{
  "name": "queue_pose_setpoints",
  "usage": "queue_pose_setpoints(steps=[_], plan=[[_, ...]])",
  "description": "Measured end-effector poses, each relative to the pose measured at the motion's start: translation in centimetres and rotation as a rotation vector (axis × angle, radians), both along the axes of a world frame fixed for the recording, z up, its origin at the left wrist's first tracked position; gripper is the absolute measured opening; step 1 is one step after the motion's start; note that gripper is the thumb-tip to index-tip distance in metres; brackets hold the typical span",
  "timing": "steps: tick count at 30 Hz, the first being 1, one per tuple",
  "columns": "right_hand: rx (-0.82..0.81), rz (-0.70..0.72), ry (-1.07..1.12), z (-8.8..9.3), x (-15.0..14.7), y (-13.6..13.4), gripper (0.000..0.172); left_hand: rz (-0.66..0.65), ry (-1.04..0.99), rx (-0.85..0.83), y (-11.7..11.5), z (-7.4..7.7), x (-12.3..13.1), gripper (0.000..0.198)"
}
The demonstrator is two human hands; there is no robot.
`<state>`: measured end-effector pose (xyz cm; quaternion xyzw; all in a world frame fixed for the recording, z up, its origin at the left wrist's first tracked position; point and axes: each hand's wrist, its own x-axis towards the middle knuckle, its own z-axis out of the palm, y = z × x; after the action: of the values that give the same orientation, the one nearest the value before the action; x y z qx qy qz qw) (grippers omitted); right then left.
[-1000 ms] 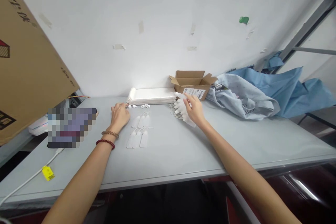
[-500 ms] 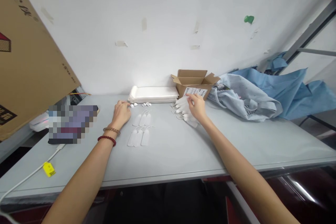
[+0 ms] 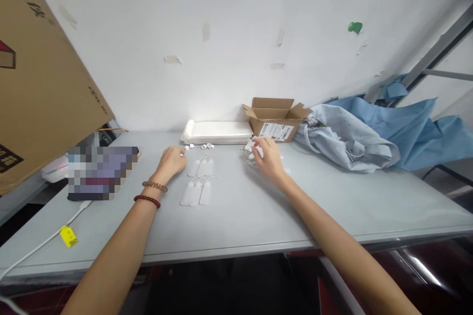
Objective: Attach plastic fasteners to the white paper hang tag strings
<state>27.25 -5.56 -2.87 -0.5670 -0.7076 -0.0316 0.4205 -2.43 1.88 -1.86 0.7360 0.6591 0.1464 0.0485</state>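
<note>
My right hand (image 3: 269, 159) is closed over a bundle of white tags with strings (image 3: 248, 149) lying on the grey table (image 3: 240, 216) in front of a small open cardboard box (image 3: 274, 117). My left hand (image 3: 170, 162) rests on the table with curled fingers, its fingertips by some tiny white pieces (image 3: 201, 146). Several white string tags (image 3: 196, 180) lie in two short rows between my hands. Two bead bracelets sit on my left wrist.
A stack of flat white sheets (image 3: 218, 131) lies against the wall. Blue cloth (image 3: 362, 133) is piled at the right. A blurred dark object (image 3: 99, 172) and a white cable with a yellow label (image 3: 68, 236) are at the left, under a big leaning cardboard box (image 3: 40, 83).
My right hand has lowered the tag bundle onto the table and now covers most of it. My left hand has shifted slightly toward the tiny white pieces.
</note>
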Motion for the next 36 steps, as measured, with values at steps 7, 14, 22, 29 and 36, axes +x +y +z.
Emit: queue_pose_setpoints(steps=[7,14,22,29,36], plan=[[-0.290,0.662,-0.161,1.3,-6.4,-5.2,0.032,-0.014,-0.019,0.001,-0.6,0.2,0.0,0.039],[-0.288,0.751,-0.308,0.3,-7.7,-6.3,0.039,0.022,-0.075,0.047,-0.9,0.5,0.5,0.022],[-0.347,0.672,-0.331,0.5,-7.3,-6.0,0.033,-0.036,-0.394,0.044,-2.5,1.5,2.5,0.029],[-0.340,0.661,-0.248,0.5,-6.8,-5.7,0.026,-0.157,-0.651,0.008,-4.3,2.0,4.2,0.035],[-0.148,0.534,-0.220,0.0,-6.3,-5.3,0.021,-0.212,-0.934,-0.121,-5.7,2.9,5.3,0.032]])
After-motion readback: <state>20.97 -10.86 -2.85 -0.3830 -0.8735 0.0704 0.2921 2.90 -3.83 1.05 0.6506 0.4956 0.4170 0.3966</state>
